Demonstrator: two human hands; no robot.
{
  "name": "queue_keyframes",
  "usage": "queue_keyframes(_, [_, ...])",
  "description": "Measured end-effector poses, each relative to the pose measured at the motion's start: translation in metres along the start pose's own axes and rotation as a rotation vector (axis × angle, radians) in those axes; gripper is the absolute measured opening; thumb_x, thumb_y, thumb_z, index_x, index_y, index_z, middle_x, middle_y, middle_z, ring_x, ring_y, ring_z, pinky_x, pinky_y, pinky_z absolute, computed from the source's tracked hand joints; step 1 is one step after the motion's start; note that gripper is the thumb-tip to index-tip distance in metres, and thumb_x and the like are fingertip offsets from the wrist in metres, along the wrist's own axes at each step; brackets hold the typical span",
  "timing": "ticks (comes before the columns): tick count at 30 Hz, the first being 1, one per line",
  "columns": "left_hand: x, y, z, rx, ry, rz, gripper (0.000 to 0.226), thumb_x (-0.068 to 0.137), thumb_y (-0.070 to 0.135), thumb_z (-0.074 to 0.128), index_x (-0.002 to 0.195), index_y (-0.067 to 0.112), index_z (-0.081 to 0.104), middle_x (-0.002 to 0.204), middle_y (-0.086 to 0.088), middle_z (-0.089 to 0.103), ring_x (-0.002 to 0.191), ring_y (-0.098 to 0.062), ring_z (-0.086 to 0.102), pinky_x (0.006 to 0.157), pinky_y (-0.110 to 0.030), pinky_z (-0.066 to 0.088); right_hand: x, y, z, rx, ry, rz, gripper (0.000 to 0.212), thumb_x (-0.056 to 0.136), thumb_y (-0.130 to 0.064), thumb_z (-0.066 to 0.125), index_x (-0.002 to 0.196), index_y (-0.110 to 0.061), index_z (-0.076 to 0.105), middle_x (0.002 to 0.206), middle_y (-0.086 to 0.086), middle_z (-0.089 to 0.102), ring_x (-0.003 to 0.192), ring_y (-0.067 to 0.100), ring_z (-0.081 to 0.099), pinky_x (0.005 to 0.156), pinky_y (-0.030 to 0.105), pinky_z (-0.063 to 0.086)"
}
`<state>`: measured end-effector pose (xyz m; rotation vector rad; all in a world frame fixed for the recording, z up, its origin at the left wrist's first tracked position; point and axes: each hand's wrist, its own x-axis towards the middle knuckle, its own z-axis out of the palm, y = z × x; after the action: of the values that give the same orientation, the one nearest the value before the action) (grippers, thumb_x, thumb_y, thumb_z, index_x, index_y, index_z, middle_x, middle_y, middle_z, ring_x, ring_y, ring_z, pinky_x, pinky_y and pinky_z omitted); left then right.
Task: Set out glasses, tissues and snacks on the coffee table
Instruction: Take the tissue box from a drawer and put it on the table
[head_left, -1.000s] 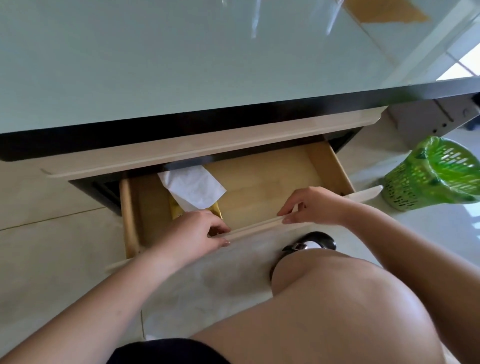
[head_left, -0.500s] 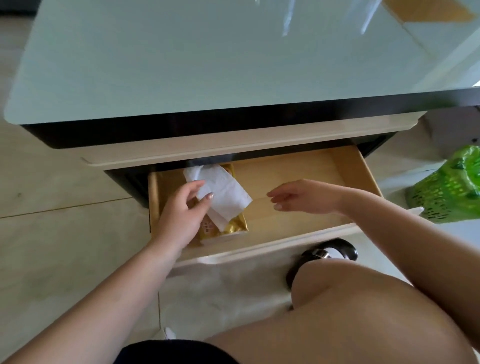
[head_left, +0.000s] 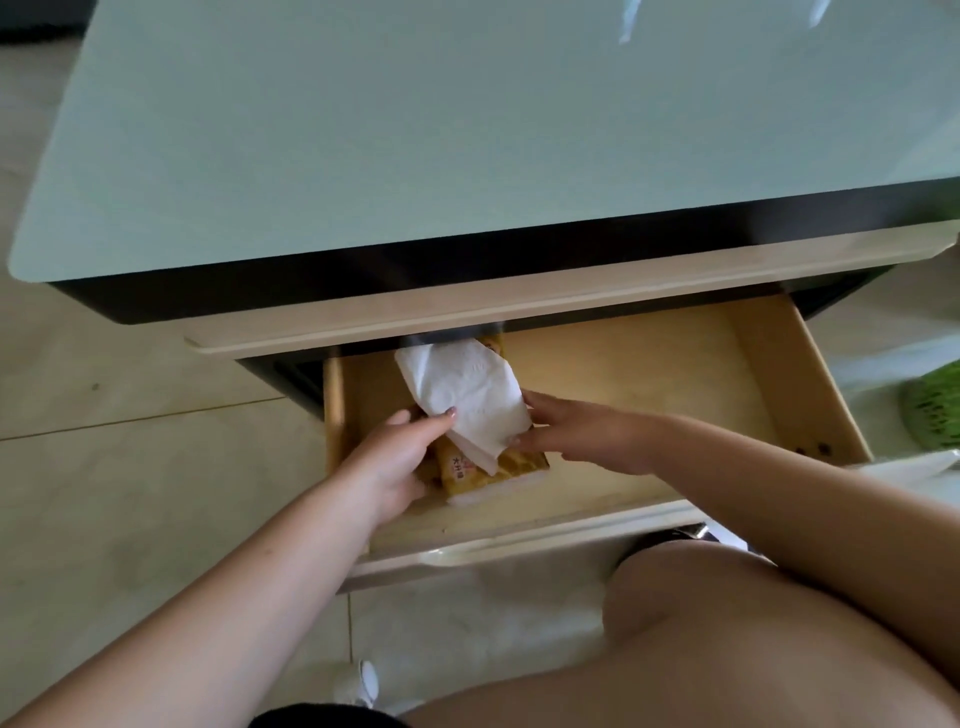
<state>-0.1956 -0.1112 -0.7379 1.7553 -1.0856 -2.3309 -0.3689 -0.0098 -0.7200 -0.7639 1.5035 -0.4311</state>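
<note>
A yellow tissue pack (head_left: 485, 467) lies in the left part of the open wooden drawer (head_left: 675, 384) under the coffee table (head_left: 467, 130). A white tissue (head_left: 462, 395) sticks up out of the pack. My left hand (head_left: 395, 462) grips the pack's left side, thumb against the tissue. My right hand (head_left: 576, 431) holds the pack's right side, fingers curled along its edge. The pack's underside and far end are hidden.
The table has a pale glass top with a black rim. A green plastic basket (head_left: 932, 410) stands on the tiled floor at the right. My knee (head_left: 727, 613) is just in front of the drawer's front panel (head_left: 519, 545).
The drawer has come further out. Both hands left its front panel and went inside; they now hold the tissue pack from either side.
</note>
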Motion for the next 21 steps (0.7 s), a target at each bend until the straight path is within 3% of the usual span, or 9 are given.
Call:
queue_keyframes(2, [-0.009, 0.002, -0.002, -0.037, -0.06, -0.004, 0.04, 0.086, 0.023, 0.065, 0.123, 0.014, 0.054, 0.121, -0.011, 0.063, 0.108, -0.029, 0.061, 0.092, -0.047, 0.049, -0.008, -0.006, -0.002, 0.039, 0.058, -0.023, 0.057, 0.089, -0.029, 0.058, 0.14, -0.033, 0.034, 0.115, -0.017, 0.056, 0.104, 0.0, 0.051, 0.083, 0.016, 0.038])
queue_keyframes(4, [-0.021, 0.004, -0.002, -0.054, -0.12, 0.003, 0.038, 0.085, 0.026, 0.065, 0.121, 0.014, 0.057, 0.12, -0.012, 0.064, 0.109, -0.027, 0.061, 0.086, -0.04, 0.052, -0.019, -0.01, -0.003, 0.099, 0.101, -0.033, 0.052, 0.086, -0.036, 0.062, 0.134, -0.037, 0.043, 0.113, -0.012, 0.062, 0.107, 0.009, 0.056, 0.097, 0.03, 0.041])
queue_keyframes(6, [-0.033, 0.005, -0.003, -0.035, -0.152, 0.037, 0.035, 0.085, 0.032, 0.064, 0.117, 0.018, 0.06, 0.121, -0.01, 0.064, 0.112, -0.025, 0.059, 0.096, -0.042, 0.048, -0.032, -0.016, -0.003, 0.18, 0.135, -0.025, 0.046, 0.085, -0.04, 0.062, 0.129, -0.036, 0.048, 0.116, -0.005, 0.064, 0.11, 0.017, 0.058, 0.1, 0.043, 0.044])
queue_keyframes(9, [-0.055, 0.008, -0.001, -0.008, -0.179, 0.087, 0.033, 0.084, 0.042, 0.062, 0.112, 0.025, 0.062, 0.122, -0.006, 0.063, 0.119, -0.022, 0.052, 0.106, -0.046, 0.036, -0.056, -0.029, 0.001, 0.278, 0.175, -0.021, 0.032, 0.087, -0.037, 0.058, 0.118, -0.03, 0.053, 0.108, 0.002, 0.066, 0.101, 0.019, 0.064, 0.085, 0.037, 0.054])
queue_keyframes(13, [-0.089, 0.005, 0.005, 0.02, -0.229, 0.159, 0.025, 0.086, 0.043, 0.059, 0.106, 0.028, 0.064, 0.121, 0.001, 0.063, 0.123, -0.021, 0.047, 0.097, -0.041, 0.038, -0.088, -0.045, 0.009, 0.317, 0.26, -0.008, 0.02, 0.09, -0.038, 0.055, 0.108, -0.032, 0.056, 0.098, 0.003, 0.066, 0.093, 0.019, 0.063, 0.085, 0.038, 0.054])
queue_keyframes(16, [-0.117, 0.002, 0.009, -0.021, -0.274, 0.221, 0.024, 0.088, 0.037, 0.057, 0.11, 0.031, 0.063, 0.12, 0.003, 0.062, 0.123, -0.022, 0.048, 0.105, -0.05, 0.038, -0.116, -0.057, 0.018, 0.327, 0.309, -0.027, 0.022, 0.09, -0.037, 0.054, 0.111, -0.03, 0.056, 0.101, 0.005, 0.065, 0.1, 0.022, 0.062, 0.09, 0.042, 0.052])
queue_keyframes(21, [-0.164, 0.001, 0.014, -0.068, -0.36, 0.323, 0.024, 0.089, 0.031, 0.059, 0.111, 0.026, 0.066, 0.116, -0.001, 0.064, 0.118, -0.022, 0.053, 0.095, -0.056, 0.047, -0.164, -0.071, 0.043, 0.35, 0.413, -0.084, 0.019, 0.089, -0.034, 0.058, 0.108, -0.032, 0.058, 0.11, 0.008, 0.065, 0.106, 0.025, 0.062, 0.095, 0.047, 0.049])
